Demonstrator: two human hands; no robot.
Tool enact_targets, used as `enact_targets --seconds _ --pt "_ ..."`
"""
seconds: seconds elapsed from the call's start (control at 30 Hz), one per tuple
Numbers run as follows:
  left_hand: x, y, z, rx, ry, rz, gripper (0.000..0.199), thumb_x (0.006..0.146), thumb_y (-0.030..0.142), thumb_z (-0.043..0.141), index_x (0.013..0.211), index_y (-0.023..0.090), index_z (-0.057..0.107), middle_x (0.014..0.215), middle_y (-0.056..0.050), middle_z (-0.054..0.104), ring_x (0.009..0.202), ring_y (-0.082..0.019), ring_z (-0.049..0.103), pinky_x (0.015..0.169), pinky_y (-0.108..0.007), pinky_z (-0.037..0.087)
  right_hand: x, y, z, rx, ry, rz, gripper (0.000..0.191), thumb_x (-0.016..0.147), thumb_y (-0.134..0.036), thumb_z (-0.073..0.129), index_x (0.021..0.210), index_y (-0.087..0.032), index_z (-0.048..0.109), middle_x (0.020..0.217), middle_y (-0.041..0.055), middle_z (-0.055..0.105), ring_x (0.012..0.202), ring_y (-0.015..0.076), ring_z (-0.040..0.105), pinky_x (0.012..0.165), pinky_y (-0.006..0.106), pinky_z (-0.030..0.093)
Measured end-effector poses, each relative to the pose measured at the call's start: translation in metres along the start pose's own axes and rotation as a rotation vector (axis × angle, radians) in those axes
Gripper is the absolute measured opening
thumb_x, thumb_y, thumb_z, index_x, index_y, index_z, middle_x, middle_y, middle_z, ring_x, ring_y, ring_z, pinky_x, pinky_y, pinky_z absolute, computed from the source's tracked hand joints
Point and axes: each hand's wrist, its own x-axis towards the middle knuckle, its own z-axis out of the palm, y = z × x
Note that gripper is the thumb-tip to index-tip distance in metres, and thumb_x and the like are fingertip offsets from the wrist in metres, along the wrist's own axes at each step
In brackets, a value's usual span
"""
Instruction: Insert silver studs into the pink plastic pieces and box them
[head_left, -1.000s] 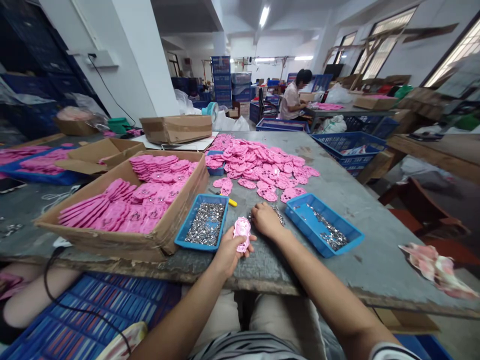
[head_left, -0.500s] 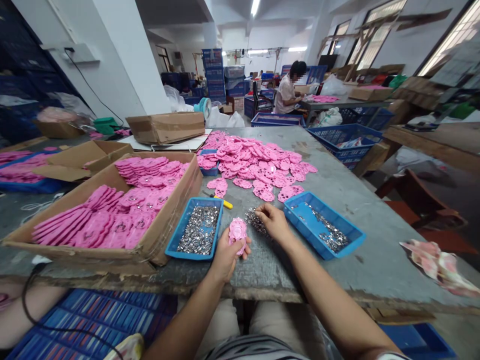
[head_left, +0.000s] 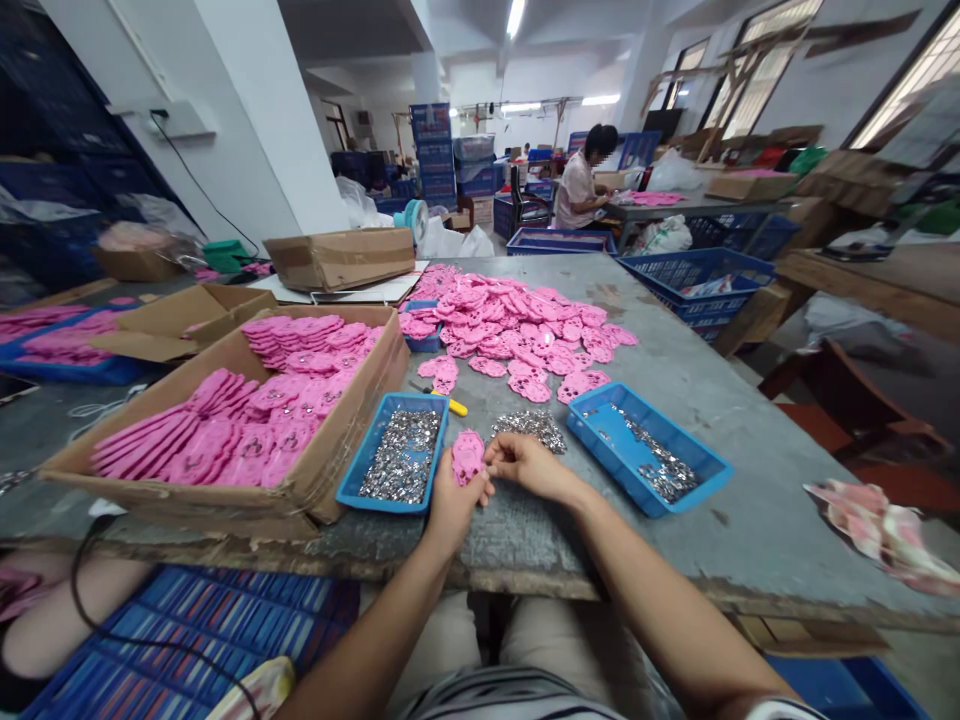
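Observation:
A flat pink plastic piece with cut-outs point(head_left: 468, 456) is gripped in my left hand point(head_left: 452, 507), thumb across its lower edge. Close against its right side is my right hand point(head_left: 531, 467), with thumb and fingertips pinched together; whatever they hold is too small to make out. Just beyond that hand lies a loose heap of small shiny metal parts point(head_left: 531, 428). More such parts fill the blue tray point(head_left: 347, 488) on the left and part of the blue tray point(head_left: 600, 470) on the right.
A large pile of pink pieces point(head_left: 517, 325) covers the table's middle. At left, a cardboard box point(head_left: 319, 470) holds stacked pink pieces. A yellow-handled tool point(head_left: 457, 406) lies behind the left tray. Crumpled cloth point(head_left: 877, 525) rests at right. Farther back, a person point(head_left: 577, 190) sits at another table.
My right hand has moved from the metal-parts heap leftward and nearer, up to the pink piece. My left hand has shifted slightly left with the piece, turning it a little.

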Motion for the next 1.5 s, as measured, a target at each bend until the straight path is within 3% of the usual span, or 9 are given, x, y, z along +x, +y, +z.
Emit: enact_targets --seconds 0.27,0.37,0.47,0.57,0.7,0.83,0.93,1.13,1.5 --pt "0.003 -0.001 0.001 -0.023 0.026 0.002 0.043 0.058 0.030 0.076 0.088 0.019 0.047 0.051 0.008 0.055 0.040 -0.007 0.049 0.038 -0.017 0.035 -0.005 -0.008 0.004 -0.178 0.163 0.044 0.013 0.073 -0.021 0.061 0.061 -0.019 0.055 0.057 -0.0033 0.056 0.057 0.0113 0.048 0.056 0.024 0.033" --pt "-0.001 0.003 0.001 -0.104 -0.025 -0.005 0.048 0.058 0.034 0.079 0.092 0.019 0.049 0.058 0.006 0.057 0.045 -0.009 0.053 0.041 -0.018 0.036 -0.012 -0.009 0.009 -0.102 0.235 0.031 0.019 0.074 -0.030 0.060 0.059 -0.020 0.053 0.057 -0.0022 0.055 0.057 0.0123 0.046 0.057 0.026 0.033" --pt "-0.004 0.009 0.001 -0.300 -0.151 -0.085 0.046 0.068 0.049 0.071 0.098 0.019 0.052 0.077 -0.003 0.065 0.069 -0.017 0.065 0.049 -0.022 0.045 -0.023 -0.006 0.015 0.196 0.302 0.068 0.029 0.073 -0.047 0.061 0.064 -0.022 0.051 0.058 -0.0018 0.054 0.054 0.0122 0.043 0.055 0.026 0.034" --pt "-0.006 0.014 0.001 -0.421 -0.258 -0.183 0.035 0.079 0.046 0.062 0.099 0.018 0.056 0.096 -0.009 0.069 0.096 -0.023 0.065 0.070 -0.031 0.053 -0.035 -0.003 0.023 0.376 0.415 0.081 0.036 0.070 -0.056 0.063 0.066 -0.022 0.050 0.069 0.0013 0.058 0.058 0.0134 0.046 0.054 0.027 0.037" --pt "-0.009 0.016 -0.003 -0.501 -0.352 -0.232 0.036 0.077 0.025 0.067 0.112 0.021 0.057 0.108 -0.008 0.068 0.111 -0.023 0.061 0.094 -0.041 0.048 -0.048 -0.002 0.030 0.329 0.593 0.038 0.032 0.069 -0.051 0.065 0.064 -0.020 0.055 0.099 0.0084 0.060 0.091 0.0203 0.055 0.077 0.034 0.045" --pt "-0.011 0.019 -0.006 -0.550 -0.361 -0.238 0.057 0.070 0.010 0.068 0.123 0.025 0.054 0.102 -0.002 0.067 0.104 -0.019 0.063 0.101 -0.043 0.043 -0.051 -0.006 0.033 0.295 0.661 0.028 0.020 0.071 -0.038 0.065 0.064 -0.019 0.062 0.102 0.0090 0.058 0.110 0.0241 0.051 0.098 0.040 0.039" --pt "-0.012 0.021 -0.005 -0.559 -0.323 -0.277 0.054 0.072 0.011 0.063 0.124 0.025 0.055 0.090 -0.001 0.066 0.096 -0.017 0.063 0.101 -0.041 0.043 -0.051 -0.007 0.036 0.317 0.657 0.035 0.017 0.072 -0.034 0.066 0.064 -0.019 0.064 0.105 0.0089 0.056 0.115 0.0252 0.049 0.098 0.041 0.039" --pt "-0.011 0.023 -0.004 -0.595 -0.273 -0.387 0.038 0.089 0.035 0.048 0.124 0.023 0.056 0.090 -0.003 0.064 0.089 -0.017 0.061 0.092 -0.038 0.047 -0.047 -0.005 0.040 0.342 0.663 0.062 0.020 0.070 -0.036 0.067 0.062 -0.019 0.062 0.107 0.0094 0.055 0.115 0.0259 0.049 0.096 0.040 0.041" --pt "-0.011 0.014 -0.006 -0.504 -0.335 -0.311 0.040 0.088 0.039 0.048 0.122 0.022 0.058 0.097 -0.004 0.062 0.083 -0.016 0.058 0.070 -0.028 0.046 -0.051 -0.005 0.042 0.300 0.655 0.074 0.022 0.073 -0.038 0.067 0.062 -0.019 0.061 0.110 0.0091 0.057 0.118 0.0257 0.047 0.102 0.041 0.035"
